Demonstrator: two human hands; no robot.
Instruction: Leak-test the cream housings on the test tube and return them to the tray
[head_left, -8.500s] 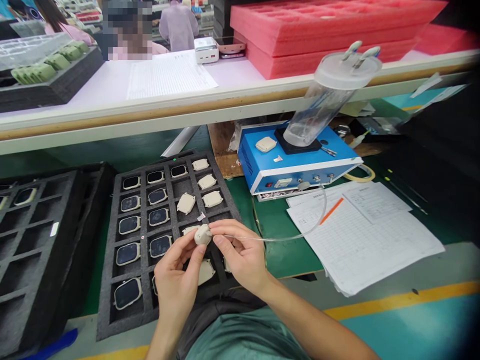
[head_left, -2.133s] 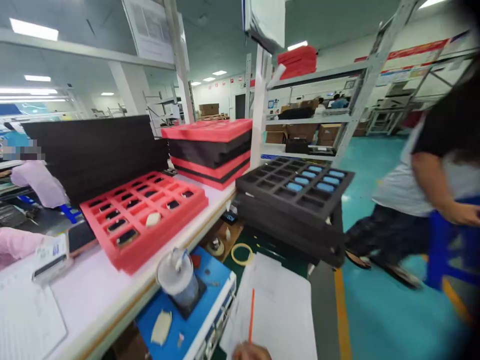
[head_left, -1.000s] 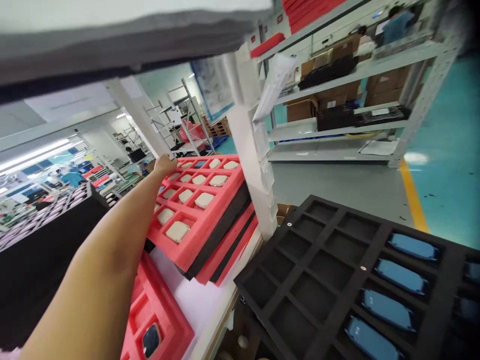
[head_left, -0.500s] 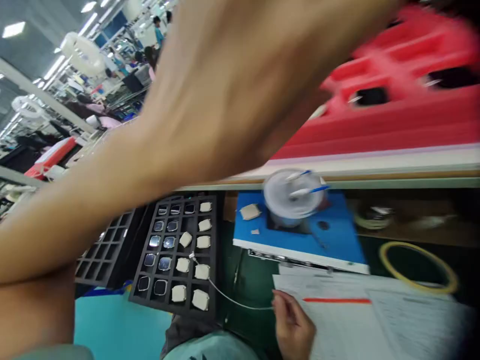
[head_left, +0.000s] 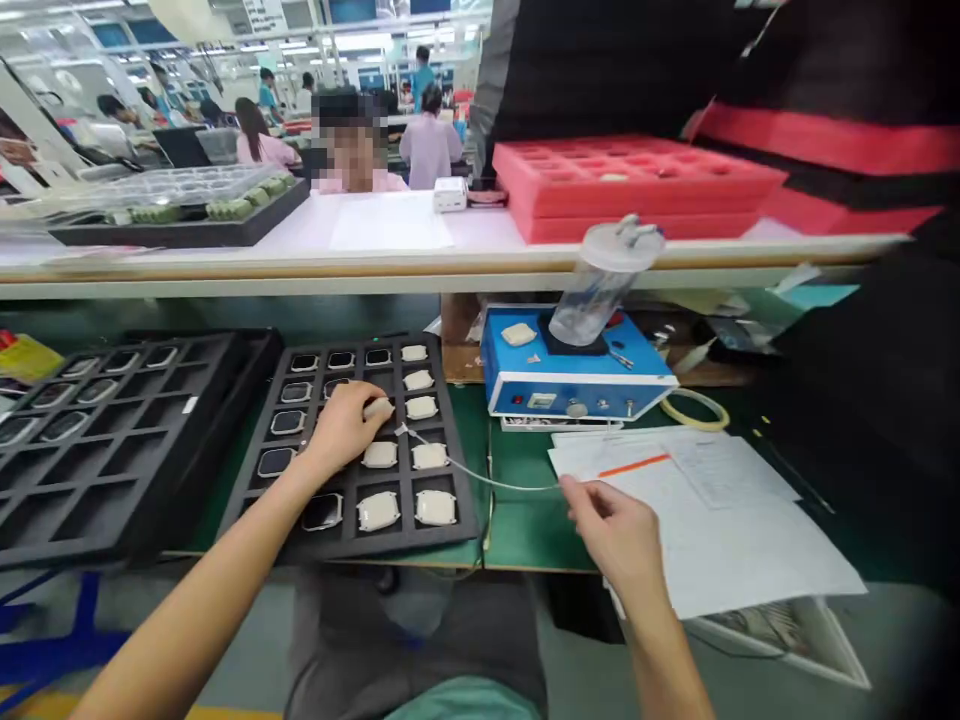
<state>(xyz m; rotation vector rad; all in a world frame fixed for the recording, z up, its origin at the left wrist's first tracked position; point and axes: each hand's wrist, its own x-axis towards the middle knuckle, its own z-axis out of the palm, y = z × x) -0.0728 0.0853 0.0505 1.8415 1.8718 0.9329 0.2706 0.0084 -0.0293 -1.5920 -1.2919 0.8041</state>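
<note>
A black foam tray [head_left: 450,500] with many pockets lies on the green bench in front of me. Its left columns hold dark-faced square parts, its right columns cream square parts [head_left: 430,456]. My left hand [head_left: 341,425] rests on the tray's middle, fingers curled on a cream part [head_left: 377,407]. My right hand [head_left: 611,530] hovers over the bench to the right, pinching a thin clear tube [head_left: 480,474] that runs from the tray towards a blue box [head_left: 574,380].
The blue box carries a clear plastic canister [head_left: 600,285] and a cream part [head_left: 519,333]. Paper sheets [head_left: 712,510] with an orange pen lie right. Another black tray [head_left: 105,440] sits left. Red foam trays [head_left: 630,185] stand on the upper shelf; people work beyond.
My view has swung down from the shelves to the bench. My left arm has come down from the red trays onto the black tray. My right hand stays near the tube.
</note>
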